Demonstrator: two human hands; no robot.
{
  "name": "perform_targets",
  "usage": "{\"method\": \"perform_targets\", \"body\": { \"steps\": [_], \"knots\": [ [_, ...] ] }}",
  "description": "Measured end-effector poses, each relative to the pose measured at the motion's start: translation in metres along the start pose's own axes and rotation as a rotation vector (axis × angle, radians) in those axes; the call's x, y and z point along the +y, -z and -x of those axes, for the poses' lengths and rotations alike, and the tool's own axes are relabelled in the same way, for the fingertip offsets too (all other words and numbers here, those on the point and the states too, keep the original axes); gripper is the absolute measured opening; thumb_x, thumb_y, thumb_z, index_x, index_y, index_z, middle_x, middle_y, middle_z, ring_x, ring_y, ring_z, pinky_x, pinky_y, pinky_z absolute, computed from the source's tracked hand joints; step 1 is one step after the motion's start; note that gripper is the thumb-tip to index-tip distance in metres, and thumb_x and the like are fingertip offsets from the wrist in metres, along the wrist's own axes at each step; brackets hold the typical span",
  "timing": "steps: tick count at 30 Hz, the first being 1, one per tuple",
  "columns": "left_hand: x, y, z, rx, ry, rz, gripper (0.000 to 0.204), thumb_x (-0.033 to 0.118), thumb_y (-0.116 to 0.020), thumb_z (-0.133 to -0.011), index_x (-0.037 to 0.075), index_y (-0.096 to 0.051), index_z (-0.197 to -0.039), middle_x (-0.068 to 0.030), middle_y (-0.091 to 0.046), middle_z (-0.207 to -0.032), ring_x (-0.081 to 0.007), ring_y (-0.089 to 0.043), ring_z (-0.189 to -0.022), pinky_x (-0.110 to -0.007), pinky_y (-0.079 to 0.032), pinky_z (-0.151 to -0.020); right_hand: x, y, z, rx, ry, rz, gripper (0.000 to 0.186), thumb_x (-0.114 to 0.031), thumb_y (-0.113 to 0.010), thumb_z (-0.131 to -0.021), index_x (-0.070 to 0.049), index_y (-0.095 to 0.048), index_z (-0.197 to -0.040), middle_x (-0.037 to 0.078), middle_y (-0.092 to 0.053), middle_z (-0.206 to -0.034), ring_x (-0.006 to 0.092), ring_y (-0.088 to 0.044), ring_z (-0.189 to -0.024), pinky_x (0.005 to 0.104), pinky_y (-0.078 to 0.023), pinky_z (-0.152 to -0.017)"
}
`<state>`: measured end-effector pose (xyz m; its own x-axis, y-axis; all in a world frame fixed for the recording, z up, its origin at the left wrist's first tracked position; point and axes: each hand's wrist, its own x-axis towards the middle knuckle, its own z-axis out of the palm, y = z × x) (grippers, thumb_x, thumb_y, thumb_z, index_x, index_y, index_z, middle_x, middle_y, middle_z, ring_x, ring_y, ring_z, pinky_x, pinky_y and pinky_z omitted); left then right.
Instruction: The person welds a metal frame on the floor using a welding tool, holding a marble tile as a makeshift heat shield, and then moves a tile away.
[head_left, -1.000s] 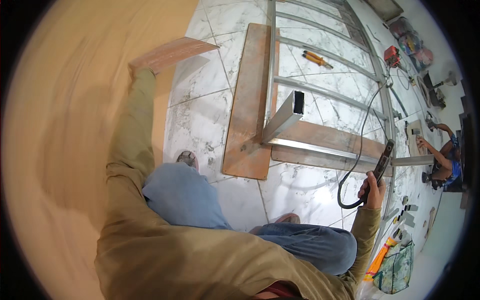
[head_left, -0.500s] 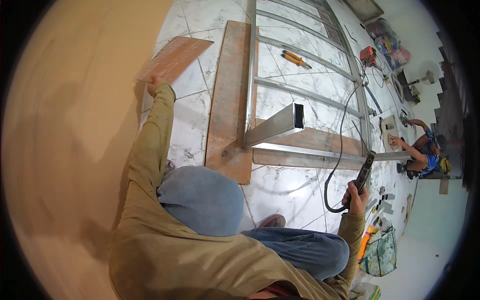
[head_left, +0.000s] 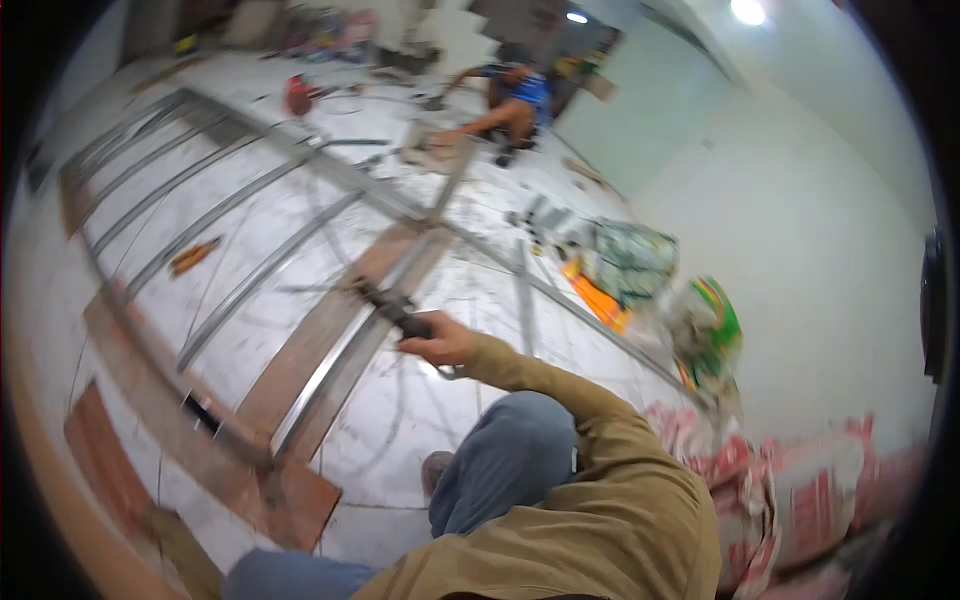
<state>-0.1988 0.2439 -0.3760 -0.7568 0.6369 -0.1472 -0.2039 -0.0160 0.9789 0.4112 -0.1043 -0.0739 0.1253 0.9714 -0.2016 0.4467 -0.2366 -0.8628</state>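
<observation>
My right hand (head_left: 440, 340) is closed round the dark handle of a welding electrode holder (head_left: 398, 308), with a thin rod at its front end. It hovers over a metal tube frame (head_left: 268, 283) with several crossbars lying on the floor. At the lower left, my left hand (head_left: 152, 516) is blurred and partly hidden, at the near edge of a reddish-brown flat panel (head_left: 103, 455), apparently gripping it. A short square tube (head_left: 225, 432) rises from the frame's near corner. Brown boards (head_left: 280, 375) lie under the frame.
Orange-handled pliers (head_left: 193, 256) lie between crossbars. Another person (head_left: 515, 100) crouches beyond the frame, hands near a flat piece on the floor. A red machine (head_left: 299, 95) stands far off. At right are a patterned bag (head_left: 628, 262) and red-and-white sacks (head_left: 815, 500).
My view has swung to the right, so the frame now lies further left and the sacks show. The electrode holder remains in my right hand. The panel stays by my left hand.
</observation>
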Motion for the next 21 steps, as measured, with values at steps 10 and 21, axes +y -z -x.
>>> {"method": "perform_targets", "body": {
  "steps": [10,21],
  "knots": [
    [0.012,-0.021,0.019,-0.168,0.123,0.017,0.048,0.029,-0.06,-0.097,-0.008,-0.054,-0.127,-0.0269,-0.065,-0.12,-0.0363,-0.065,-0.106,-0.05,-0.055,-0.088,-0.005,0.0,0.026,-0.015,-0.108,-0.13,0.026,-0.028,-0.078,-0.091,-0.006,-0.064,-0.092,-0.002,-0.053,-0.062,0.0072,-0.052,-0.05,0.0265,-0.04,-0.046],
    [0.047,0.073,0.007,-0.304,0.399,0.102,0.052,0.028,-0.061,-0.098,-0.005,-0.047,-0.135,-0.0271,-0.061,-0.128,-0.0351,-0.062,-0.117,-0.053,-0.054,-0.097,0.047,0.013,-0.013,-0.029,-0.157,0.152,0.028,-0.03,-0.079,-0.09,-0.004,-0.07,-0.094,-0.003,-0.057,-0.066,0.0055,-0.048,-0.05,0.0263,-0.037,-0.044]
  ]
}}
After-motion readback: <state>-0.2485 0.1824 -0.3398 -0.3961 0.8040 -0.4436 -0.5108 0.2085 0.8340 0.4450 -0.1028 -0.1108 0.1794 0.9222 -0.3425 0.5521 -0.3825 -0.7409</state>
